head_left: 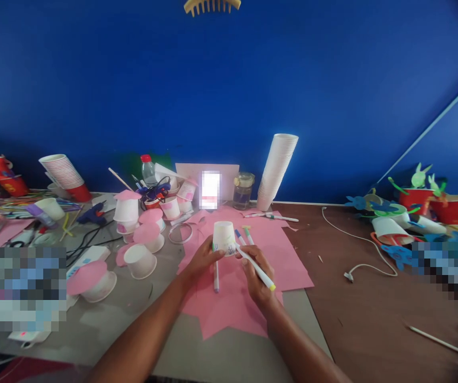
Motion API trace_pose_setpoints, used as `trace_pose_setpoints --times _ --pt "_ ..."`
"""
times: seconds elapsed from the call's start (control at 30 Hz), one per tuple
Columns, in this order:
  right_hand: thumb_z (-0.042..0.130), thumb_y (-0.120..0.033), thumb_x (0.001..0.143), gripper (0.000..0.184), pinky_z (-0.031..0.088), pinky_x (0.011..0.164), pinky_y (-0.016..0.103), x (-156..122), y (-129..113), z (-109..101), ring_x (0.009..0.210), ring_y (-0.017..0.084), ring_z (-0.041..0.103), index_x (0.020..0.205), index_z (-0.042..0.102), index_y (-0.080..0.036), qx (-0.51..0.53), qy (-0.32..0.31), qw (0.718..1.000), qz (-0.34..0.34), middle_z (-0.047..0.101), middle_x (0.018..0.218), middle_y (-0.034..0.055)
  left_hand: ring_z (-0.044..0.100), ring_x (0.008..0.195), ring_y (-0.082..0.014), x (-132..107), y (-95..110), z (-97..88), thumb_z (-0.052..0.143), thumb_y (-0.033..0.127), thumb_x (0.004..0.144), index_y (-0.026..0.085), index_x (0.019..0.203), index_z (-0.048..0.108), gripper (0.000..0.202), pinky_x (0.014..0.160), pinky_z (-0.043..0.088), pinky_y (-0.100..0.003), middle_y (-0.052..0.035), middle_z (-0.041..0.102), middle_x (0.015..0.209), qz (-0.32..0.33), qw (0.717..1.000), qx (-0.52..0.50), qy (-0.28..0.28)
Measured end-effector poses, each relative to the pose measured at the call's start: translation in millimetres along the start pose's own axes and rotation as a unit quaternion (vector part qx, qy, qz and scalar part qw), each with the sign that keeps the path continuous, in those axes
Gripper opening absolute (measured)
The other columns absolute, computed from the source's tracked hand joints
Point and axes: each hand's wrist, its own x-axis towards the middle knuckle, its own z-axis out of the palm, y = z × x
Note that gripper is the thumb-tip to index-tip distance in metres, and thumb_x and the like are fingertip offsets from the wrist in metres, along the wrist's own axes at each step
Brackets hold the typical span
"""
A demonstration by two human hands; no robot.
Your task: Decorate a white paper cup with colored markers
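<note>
My left hand [203, 258] is closed around a small white paper cup [224, 237] held upside down above a pink paper sheet [236, 298]. Gripped in my right hand [256, 274] is a white marker with a yellow-green end [257, 268], its tip touching the cup's lower side. Faint coloured marks show on the cup near the tip. Another marker [216, 276] lies on the pink sheet below the cup, and two more markers [243, 235] lie just right of it.
A tall leaning stack of white cups [276, 170] and a glass jar [243, 190] stand at the blue wall. Pink-topped cups [141, 239], a glue gun [92, 214] and a tape ring [181, 233] crowd the left. A white cable [356, 250] and red craft cups [444, 207] lie right.
</note>
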Motion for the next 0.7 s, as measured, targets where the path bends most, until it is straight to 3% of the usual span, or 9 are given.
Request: trace_pose_setpoints --times 0.7 --pt "0.05 -0.029 0.094 0.016 0.051 0.066 0.031 2.6 2.3 1.6 0.075 0.019 0.063 0.103 0.061 -0.022 0.003 0.001 1.0 -0.006 0.064 0.084 0.0044 0.056 0.113 -0.0301 -1.7 0.6 -0.4 0.072 0.034 0.079 0.02 0.124 0.059 0.049 0.097 0.042 -0.04 -0.0087 0.064 0.118 0.001 1.0 0.002 -0.022"
